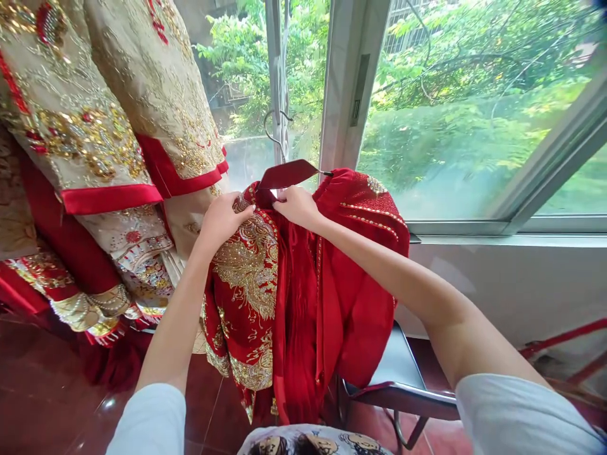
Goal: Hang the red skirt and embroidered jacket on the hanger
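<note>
A red jacket (246, 284) with gold embroidery hangs in front of me from a hanger (271, 131) with a metal hook. My left hand (225, 218) pinches the jacket by the collar and shoulder on its left side, thumb on the beaded edge. At the neck opening, my right hand (300, 207) is closed on the collar, its fingertips partly hidden by the cloth. Just above that hand, a flat dark red panel (290, 172) stands across the neck. Pleated red cloth (303, 322) shows down the open front, and the right shoulder carries rows of beads.
Cream and red embroidered garments (123, 82) hang close on the left. Behind the jacket is a window (474, 139) with a metal frame and sill. A black chair (403, 366) stands at the lower right, on the red tiled floor (199, 404). Red bars (569, 338) show at far right.
</note>
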A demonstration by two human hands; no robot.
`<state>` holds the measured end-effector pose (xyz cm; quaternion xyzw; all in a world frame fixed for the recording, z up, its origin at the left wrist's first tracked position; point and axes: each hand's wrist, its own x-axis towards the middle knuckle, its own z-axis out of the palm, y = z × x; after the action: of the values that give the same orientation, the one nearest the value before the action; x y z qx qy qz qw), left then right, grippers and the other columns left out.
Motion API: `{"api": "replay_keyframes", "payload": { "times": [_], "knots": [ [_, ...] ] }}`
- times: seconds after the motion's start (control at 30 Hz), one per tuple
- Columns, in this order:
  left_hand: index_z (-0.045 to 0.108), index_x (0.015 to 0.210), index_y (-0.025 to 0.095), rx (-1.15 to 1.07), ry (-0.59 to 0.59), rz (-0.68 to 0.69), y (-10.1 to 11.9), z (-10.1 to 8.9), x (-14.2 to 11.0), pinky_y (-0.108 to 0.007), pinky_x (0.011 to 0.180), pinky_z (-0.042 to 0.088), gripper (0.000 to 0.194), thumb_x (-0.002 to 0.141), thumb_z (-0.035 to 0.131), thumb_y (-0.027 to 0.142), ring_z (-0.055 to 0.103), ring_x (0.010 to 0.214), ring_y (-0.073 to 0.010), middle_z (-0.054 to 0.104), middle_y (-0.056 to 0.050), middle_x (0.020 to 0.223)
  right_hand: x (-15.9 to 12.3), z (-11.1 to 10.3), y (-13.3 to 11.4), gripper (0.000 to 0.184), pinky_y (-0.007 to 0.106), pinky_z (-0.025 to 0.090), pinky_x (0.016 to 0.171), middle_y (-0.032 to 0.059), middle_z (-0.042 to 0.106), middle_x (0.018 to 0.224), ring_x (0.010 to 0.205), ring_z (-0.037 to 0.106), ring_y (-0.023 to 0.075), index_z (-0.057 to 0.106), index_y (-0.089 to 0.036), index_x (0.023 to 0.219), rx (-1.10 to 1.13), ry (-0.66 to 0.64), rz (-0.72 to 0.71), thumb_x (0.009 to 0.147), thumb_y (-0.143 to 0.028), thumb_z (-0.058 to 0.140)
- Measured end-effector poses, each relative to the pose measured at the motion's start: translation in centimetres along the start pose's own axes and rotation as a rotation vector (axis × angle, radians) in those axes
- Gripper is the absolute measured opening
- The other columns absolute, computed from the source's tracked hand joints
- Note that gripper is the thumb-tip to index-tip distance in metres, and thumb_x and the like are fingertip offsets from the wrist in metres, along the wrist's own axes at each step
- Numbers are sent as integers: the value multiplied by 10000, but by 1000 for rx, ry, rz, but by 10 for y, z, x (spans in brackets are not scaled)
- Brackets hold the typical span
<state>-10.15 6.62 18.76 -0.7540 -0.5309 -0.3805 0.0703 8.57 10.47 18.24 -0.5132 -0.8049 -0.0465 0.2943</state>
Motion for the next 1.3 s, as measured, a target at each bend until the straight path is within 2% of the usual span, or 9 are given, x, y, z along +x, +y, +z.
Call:
{"api": "replay_keyframes", "payload": {
  "times": [0.13, 0.27, 0.4, 0.5, 0.6, 0.77, 1.07, 1.2, 1.3],
  "knots": [
    [660, 819, 165, 9, 19, -25, -5, 0, -3, -324, 675, 428, 258, 773, 603, 412, 548, 666, -199, 635, -63, 724, -17, -10, 7, 305, 436, 416, 842, 151, 669, 895, 913, 567, 277, 681, -137, 814, -115, 132, 46, 881, -171, 386],
    [610, 1115, 149, 35, 126, 66, 8, -1, 0, -377, 826, 462, 444, 744, 653, 388, 597, 897, -258, 652, -131, 1014, -32, -8, 6, 361, 414, 443, 801, 174, 654, 978, 978, 555, 289, 668, -129, 870, -109, 246, 89, 901, -130, 309],
    [512, 1277, 194, 291, 103, 379, 50, 2, 18, -486, 1066, 318, 520, 782, 631, 303, 414, 1277, -361, 480, -158, 1366, -21, 0, 11, 256, 355, 437, 743, 122, 656, 871, 867, 560, 238, 636, -145, 782, 167, 364, 154, 871, -142, 395],
    [600, 1135, 193, 412, -11, 556, 76, 15, 35, -532, 1108, 250, 322, 819, 544, 186, 347, 1342, -380, 458, -136, 1410, -8, 0, 21, 180, 307, 405, 675, 38, 589, 674, 693, 521, 169, 570, -160, 650, 459, 299, 221, 818, -163, 504],
    [633, 1063, 163, 463, -44, 601, 83, 27, 46, -529, 1068, 322, 291, 837, 456, 117, 360, 1340, -382, 460, -147, 1422, 0, -5, 30, 178, 282, 371, 634, -2, 510, 587, 627, 467, 134, 546, -157, 591, 600, 232, 256, 767, -138, 560],
    [587, 1184, 130, 465, -46, 567, 77, 30, 48, -445, 967, 443, 398, 833, 410, 66, 371, 1353, -344, 443, -186, 1446, -2, -15, 30, 165, 298, 360, 646, -4, 500, 558, 603, 455, 135, 593, -144, 587, 482, 209, 215, 752, -148, 589],
    [666, 1076, 176, 396, -32, 558, 73, 31, 48, -434, 896, 489, 372, 846, 389, 81, 501, 1242, -291, 467, -151, 1442, -10, -12, 30, 192, 311, 405, 686, 50, 600, 683, 688, 527, 170, 647, -139, 685, 275, 262, 114, 825, -159, 518],
    [613, 1148, 185, 437, 24, 589, 74, 33, 46, -404, 881, 497, 409, 847, 370, 53, 497, 1271, -262, 514, -151, 1403, -23, -2, 31, 147, 379, 448, 862, 109, 633, 923, 924, 552, 237, 683, -135, 810, 170, 378, 14, 834, -213, 561],
    [593, 1161, 172, 468, 46, 603, 74, 34, 45, -406, 885, 496, 413, 844, 364, 38, 493, 1286, -265, 516, -159, 1404, -30, 10, 26, 214, 434, 444, 933, 142, 616, 1005, 1015, 508, 291, 668, -138, 718, 78, 430, 32, 790, -339, 652]
  ]
}}
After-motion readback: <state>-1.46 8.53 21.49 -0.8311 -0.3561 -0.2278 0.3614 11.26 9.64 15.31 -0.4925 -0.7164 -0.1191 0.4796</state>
